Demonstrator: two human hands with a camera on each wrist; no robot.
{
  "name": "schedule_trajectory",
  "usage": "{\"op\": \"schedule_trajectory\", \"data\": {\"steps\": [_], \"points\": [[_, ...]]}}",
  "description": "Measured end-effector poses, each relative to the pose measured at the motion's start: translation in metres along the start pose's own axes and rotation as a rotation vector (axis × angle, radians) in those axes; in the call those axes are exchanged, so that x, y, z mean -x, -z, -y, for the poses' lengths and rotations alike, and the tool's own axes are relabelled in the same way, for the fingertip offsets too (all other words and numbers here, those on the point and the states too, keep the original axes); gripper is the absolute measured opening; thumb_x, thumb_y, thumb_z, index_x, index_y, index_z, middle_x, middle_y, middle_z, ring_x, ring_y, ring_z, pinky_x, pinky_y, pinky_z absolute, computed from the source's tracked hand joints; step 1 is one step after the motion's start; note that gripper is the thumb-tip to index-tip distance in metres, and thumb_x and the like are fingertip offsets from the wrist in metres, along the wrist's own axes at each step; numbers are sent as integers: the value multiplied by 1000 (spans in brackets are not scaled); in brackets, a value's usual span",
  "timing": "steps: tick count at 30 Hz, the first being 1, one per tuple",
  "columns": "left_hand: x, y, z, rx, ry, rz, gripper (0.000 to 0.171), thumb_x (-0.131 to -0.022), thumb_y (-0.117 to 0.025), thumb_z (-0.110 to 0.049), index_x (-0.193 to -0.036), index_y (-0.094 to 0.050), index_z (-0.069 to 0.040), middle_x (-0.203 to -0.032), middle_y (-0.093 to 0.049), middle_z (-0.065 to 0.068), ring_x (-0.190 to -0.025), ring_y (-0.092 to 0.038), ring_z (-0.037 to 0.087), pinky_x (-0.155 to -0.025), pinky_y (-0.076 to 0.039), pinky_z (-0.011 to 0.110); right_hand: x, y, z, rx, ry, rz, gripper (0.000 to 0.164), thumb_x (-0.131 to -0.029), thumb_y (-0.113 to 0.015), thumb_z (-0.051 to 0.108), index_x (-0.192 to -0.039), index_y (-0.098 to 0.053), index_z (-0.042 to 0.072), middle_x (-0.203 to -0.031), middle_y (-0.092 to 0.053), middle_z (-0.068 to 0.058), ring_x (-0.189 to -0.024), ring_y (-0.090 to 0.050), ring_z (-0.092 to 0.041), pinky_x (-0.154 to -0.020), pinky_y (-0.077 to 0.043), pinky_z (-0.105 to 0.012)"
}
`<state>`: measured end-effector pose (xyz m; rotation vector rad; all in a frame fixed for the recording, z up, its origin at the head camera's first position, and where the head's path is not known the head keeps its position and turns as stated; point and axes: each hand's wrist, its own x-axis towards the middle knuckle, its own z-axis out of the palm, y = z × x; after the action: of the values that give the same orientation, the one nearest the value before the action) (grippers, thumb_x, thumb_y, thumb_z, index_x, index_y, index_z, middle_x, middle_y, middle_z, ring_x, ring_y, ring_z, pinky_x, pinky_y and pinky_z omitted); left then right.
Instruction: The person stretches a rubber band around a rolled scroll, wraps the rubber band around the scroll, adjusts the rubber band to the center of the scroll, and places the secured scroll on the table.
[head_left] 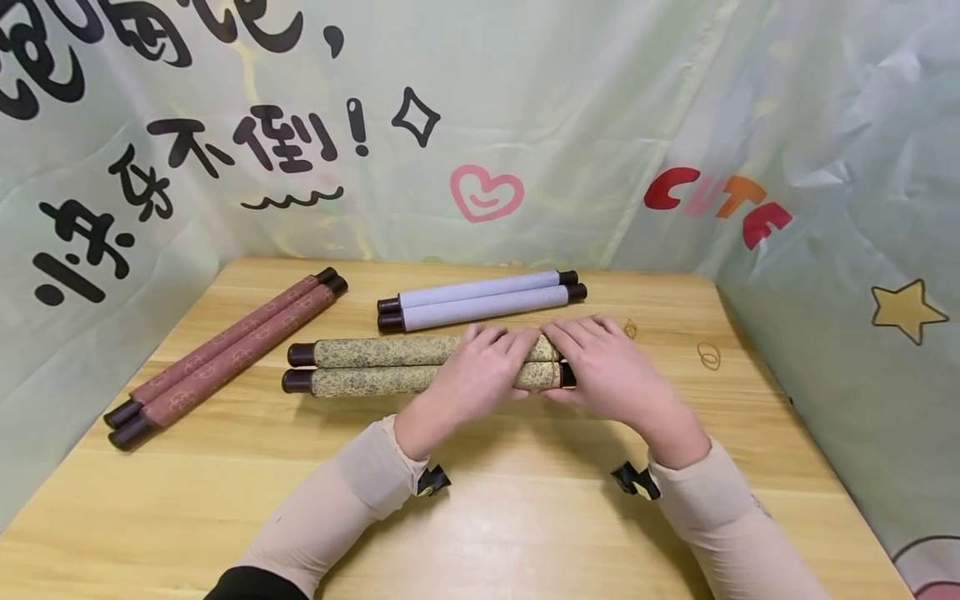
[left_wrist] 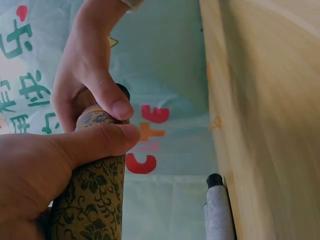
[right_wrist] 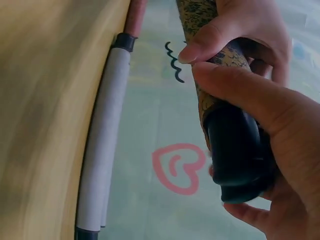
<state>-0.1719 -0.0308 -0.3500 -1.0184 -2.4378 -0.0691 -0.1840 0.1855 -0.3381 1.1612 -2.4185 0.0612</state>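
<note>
A hanging scroll [head_left: 375, 367] in gold-green floral cloth, wound from both ends into two side-by-side rolls with dark knobs, is held level above the table. My left hand [head_left: 483, 367] grips it right of its middle, thumb [left_wrist: 107, 140] lying along the near side. My right hand [head_left: 607, 367] holds the right end, its thumb [right_wrist: 225, 82] close to the left thumb and its fingers reaching round behind the dark knob [right_wrist: 235, 150]. A thin orange band [left_wrist: 95, 111] crosses the cloth near that end. The hands partly hide the scroll's right half.
On the wooden table [head_left: 480, 533], a pale lavender scroll [head_left: 483, 304] lies behind the hands and a dark red scroll [head_left: 232, 354] lies slanted at left. Rubber bands [head_left: 708, 356] lie at right. Printed cloth walls [head_left: 570, 125] enclose the back and sides.
</note>
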Motion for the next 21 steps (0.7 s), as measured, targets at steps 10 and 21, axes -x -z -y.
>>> {"op": "schedule_trajectory", "data": {"steps": [10, 21], "points": [[-1, -5, -4, -75, -118, 22, 83, -71, -82, -51, -128, -50, 0, -121, -65, 12, -112, -60, 30, -98, -45, 42, -3, -11, 15, 50, -6, 74, 95, -64, -88, 46, -130, -52, -13, -115, -65, -22, -104, -64, -35, -100, -44, -48], [-2, -7, -5, -91, -52, 53, 92, -81, -71, -57, -140, -40, 6, -130, -58, 18, -119, -57, 30, -106, -41, 39, -1, -8, 4, 23, -17, -7, 86, -59, -88, 42, -123, -58, -7, -108, -67, -18, -99, -65, -33, -94, -48, -47]]}}
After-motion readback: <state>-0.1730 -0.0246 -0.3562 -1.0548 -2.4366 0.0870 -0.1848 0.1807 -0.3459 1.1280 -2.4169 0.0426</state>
